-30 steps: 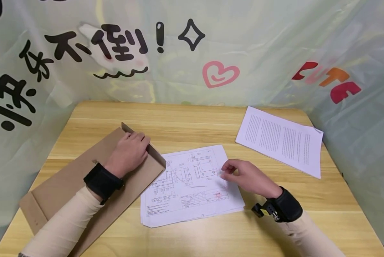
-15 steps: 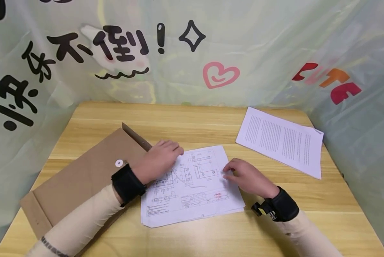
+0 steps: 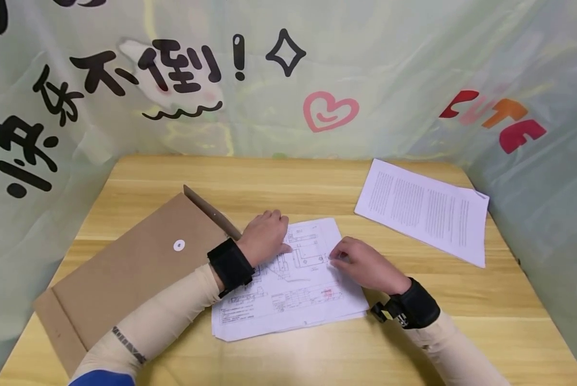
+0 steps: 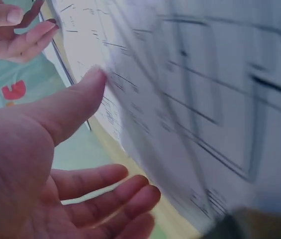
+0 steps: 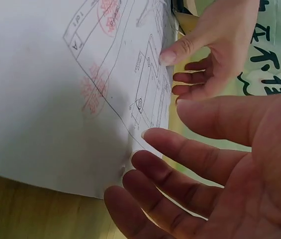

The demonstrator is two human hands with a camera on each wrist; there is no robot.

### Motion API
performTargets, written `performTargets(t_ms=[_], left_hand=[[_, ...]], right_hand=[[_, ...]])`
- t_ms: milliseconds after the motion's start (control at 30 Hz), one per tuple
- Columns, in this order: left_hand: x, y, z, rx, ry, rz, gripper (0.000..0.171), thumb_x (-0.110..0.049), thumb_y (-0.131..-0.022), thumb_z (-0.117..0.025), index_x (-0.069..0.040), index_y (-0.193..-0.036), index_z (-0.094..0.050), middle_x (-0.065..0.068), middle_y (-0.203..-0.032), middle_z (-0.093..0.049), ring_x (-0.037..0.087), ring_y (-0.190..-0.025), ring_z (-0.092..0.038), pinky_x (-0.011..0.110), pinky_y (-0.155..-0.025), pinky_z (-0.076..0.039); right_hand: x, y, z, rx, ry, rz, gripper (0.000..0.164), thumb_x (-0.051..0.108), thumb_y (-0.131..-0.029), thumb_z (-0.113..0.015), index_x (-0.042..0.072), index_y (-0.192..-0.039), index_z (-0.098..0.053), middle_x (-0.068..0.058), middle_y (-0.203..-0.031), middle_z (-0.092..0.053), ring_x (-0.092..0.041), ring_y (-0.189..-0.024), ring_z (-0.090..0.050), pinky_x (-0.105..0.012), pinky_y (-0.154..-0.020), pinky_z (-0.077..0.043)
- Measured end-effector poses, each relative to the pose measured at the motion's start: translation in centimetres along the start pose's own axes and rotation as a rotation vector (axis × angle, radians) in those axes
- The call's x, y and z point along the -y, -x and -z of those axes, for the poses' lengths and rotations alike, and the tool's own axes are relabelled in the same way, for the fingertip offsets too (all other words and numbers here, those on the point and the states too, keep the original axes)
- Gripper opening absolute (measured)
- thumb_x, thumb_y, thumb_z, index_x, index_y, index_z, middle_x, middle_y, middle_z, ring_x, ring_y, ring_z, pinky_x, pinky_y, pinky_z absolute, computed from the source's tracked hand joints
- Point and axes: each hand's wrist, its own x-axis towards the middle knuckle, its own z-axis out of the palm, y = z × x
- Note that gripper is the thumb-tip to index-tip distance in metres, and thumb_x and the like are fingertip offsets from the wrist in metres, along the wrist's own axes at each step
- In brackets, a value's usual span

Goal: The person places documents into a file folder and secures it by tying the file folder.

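A small stack of printed drawing sheets [image 3: 290,319] lies mid-table, with line diagrams and red stamp marks. Over its upper left part is my left hand [image 3: 264,238], palm down in the head view; the left wrist view shows its thumb reaching out and its fingers [image 4: 120,199] loosely bent, holding nothing. My right hand [image 3: 367,262] is at the sheets' right edge, fingertips right at the paper. Its fingers [image 5: 180,184] are spread and relaxed. To the left lies a brown kraft envelope [image 3: 124,279] with a white round button [image 3: 179,245] and a raised end flap [image 3: 211,212], partly under my left forearm.
Another stack of printed text pages [image 3: 423,214] lies at the back right of the wooden table [image 3: 288,187]. A printed curtain [image 3: 389,69] encloses the table at the back and sides.
My left hand has left the envelope's flap and moved right onto the drawing sheets, uncovering the white button. My right hand has barely shifted.
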Motion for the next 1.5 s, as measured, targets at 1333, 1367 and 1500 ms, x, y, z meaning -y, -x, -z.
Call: performTargets(t_ms=[1333,1367,1500], left_hand=[[0.5,-0.6,-0.3,0.019,0.413,-0.135,0.01,-0.021,-0.104,-0.054,-0.014,-0.112,-0.053,0.001,-0.086,-0.058,0.018,-0.076,-0.057,0.031,-0.072,-0.046],[0.5,-0.5,-0.1,0.014,0.417,-0.137,0.01,-0.021,-0.105,-0.053,-0.015,-0.113,-0.053,0.001,-0.086,-0.058,0.017,-0.076,-0.057,0.031,-0.072,-0.046],[0.5,-0.2,0.1,0.005,0.443,-0.145,0.012,-0.022,-0.106,-0.051,-0.017,-0.116,-0.053,-0.001,-0.087,-0.058,0.015,-0.074,-0.057,0.029,-0.07,-0.046]], right_hand=[[-1.6,0.3,0.0,-0.204,-0.161,-0.2,0.048,0.012,-0.094,-0.07,-0.006,-0.131,-0.047,-0.023,-0.12,-0.057,-0.032,-0.102,-0.058,-0.04,-0.083,-0.05],[-1.6,0.3,0.1,-0.199,-0.18,-0.203,0.048,0.012,-0.094,-0.069,-0.006,-0.132,-0.045,-0.022,-0.118,-0.057,-0.031,-0.099,-0.058,-0.038,-0.08,-0.049],[-1.7,0.5,0.1,-0.204,-0.257,-0.215,0.048,0.011,-0.097,-0.066,-0.003,-0.133,-0.038,-0.02,-0.11,-0.059,-0.026,-0.089,-0.055,-0.031,-0.073,-0.043]])
